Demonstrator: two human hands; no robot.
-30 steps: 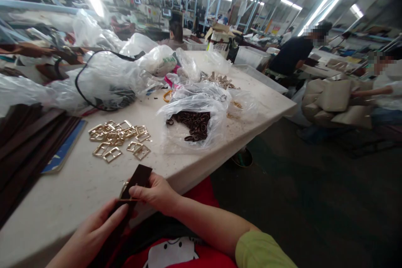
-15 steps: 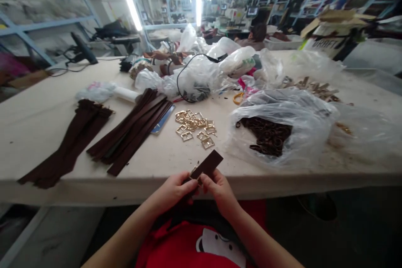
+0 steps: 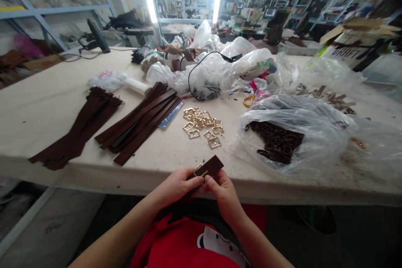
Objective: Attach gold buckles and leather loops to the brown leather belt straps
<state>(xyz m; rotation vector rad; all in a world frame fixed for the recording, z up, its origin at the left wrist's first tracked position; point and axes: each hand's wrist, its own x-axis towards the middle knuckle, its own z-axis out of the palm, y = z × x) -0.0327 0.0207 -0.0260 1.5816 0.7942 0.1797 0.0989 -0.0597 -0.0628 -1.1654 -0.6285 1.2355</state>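
My left hand [image 3: 179, 185] and my right hand [image 3: 223, 192] meet at the near table edge, both pinched on a dark brown leather strap [image 3: 210, 166] with a gold buckle [image 3: 199, 171] on it. The strap's short end sticks up over the edge; the rest hangs down towards my lap, hidden by the hands. A heap of loose gold buckles [image 3: 202, 124] lies on the beige table [image 3: 44, 104] just beyond. Further brown straps [image 3: 143, 122] lie in a bundle to the left.
A second pile of brown straps [image 3: 78, 130] lies at the far left. A clear bag of dark brown loops [image 3: 278, 144] sits to the right. Plastic bags [image 3: 216, 71], a black cord and metal parts [image 3: 329, 98] crowd the back. A cardboard box [image 3: 354, 46] stands far right.
The view swung from the right of the table to face it squarely. Less of the strap's end now shows above my hands, which stay closed on strap and buckle.
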